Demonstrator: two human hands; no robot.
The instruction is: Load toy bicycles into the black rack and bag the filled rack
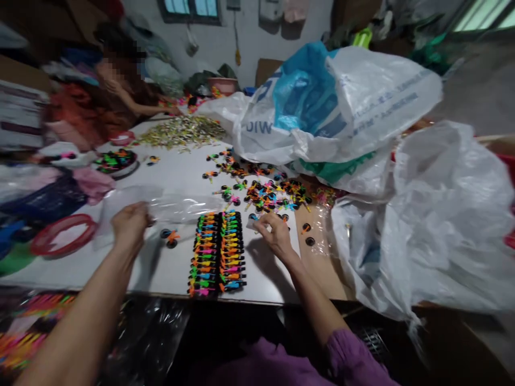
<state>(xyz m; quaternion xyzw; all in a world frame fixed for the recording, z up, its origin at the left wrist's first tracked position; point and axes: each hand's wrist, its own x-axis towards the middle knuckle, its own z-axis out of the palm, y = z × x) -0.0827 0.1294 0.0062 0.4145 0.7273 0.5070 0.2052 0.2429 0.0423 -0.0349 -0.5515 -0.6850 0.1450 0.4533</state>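
Observation:
My left hand [129, 224] is closed on the edge of a clear plastic bag [177, 206] that lies across the white table [169, 271]. My right hand [274, 231] rests on the table with its fingers pinched at a small toy beside the top of two neat rows of colourful toy motorbikes [218, 253]. A single loose toy [171, 237] lies between my left hand and the rows. A loose heap of the same toys [270, 194] is spread just beyond my right hand.
Large white and blue plastic sacks [333, 107] fill the right side, and another clear bag [438, 220] hangs over the table's right edge. A person sits at the far left by a pile of small pieces [181, 131]. Red hoops [60, 233] and a dish of toys [116, 161] lie left.

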